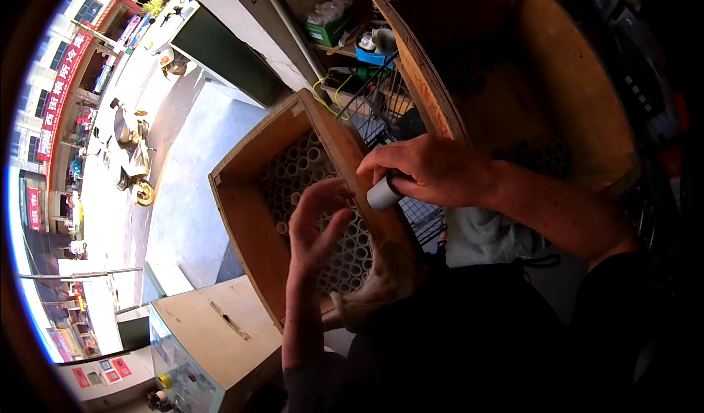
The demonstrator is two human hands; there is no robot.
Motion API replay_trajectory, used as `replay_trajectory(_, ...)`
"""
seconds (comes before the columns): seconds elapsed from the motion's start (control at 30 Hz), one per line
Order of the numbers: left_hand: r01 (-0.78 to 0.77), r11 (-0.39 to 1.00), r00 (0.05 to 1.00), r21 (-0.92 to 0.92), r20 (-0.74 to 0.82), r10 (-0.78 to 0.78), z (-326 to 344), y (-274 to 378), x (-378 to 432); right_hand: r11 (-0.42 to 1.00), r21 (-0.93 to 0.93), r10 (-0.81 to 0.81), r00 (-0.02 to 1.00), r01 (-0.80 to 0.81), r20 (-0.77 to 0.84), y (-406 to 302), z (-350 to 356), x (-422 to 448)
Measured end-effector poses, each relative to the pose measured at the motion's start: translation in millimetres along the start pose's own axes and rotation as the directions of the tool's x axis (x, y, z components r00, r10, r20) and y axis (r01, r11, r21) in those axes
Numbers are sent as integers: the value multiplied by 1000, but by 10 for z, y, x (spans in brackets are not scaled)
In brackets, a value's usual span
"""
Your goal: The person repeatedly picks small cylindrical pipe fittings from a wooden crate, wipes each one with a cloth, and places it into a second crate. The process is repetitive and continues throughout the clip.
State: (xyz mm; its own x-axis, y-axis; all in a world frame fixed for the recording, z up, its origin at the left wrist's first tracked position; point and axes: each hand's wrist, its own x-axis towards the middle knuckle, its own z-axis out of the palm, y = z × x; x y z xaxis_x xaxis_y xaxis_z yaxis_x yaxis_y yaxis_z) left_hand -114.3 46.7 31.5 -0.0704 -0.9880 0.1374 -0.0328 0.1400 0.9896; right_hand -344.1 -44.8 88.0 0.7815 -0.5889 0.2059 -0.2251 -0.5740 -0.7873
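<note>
My right hand holds a short grey-white tube between thumb and fingers, beside the near wall of a wooden box. My left hand is over that box with its fingers apart and holds nothing. Inside the box stand many short pale tubes, packed upright with their round ends showing. A second, larger wooden box lies to the right, dark inside, with more tubes at its bottom, partly hidden by my right forearm.
A wire rack lies between the boxes, near a pale cloth. Shelves behind hold a green box and a blue box. A glass-sided cabinet stands at lower left. Outside, a scooter is parked on the street.
</note>
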Motion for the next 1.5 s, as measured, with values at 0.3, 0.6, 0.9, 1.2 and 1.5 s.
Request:
replay_trajectory(0.3, -15, 999, 1000, 46, -2, 15, 367, -107, -54, 988, -123, 105, 991, -94, 88, -37, -9, 18)
replay_trajectory(0.6, 39, 999, 999, -10, -14, -39, 410, -212, -82, 987, -53, 157, 978, -151, 136, -87, -73, 10)
replay_trajectory(0.9, -28, 1000, 923, -14, -383, 20, -398, -245, 135, 987, 56, 150, 988, -148, -39, -46, -108, -16)
replay_trajectory(1.2, 425, 796, 760, 430, -647, -56, -1686, -1926, -31, 990, 84, 112, 994, -113, 10, -27, -46, 36)
replay_trajectory(1.5, 339, 923, 770, 180, -617, -162, -1976, -2373, 26, 988, 94, 124, 992, -125, 13, -99, -58, 47)
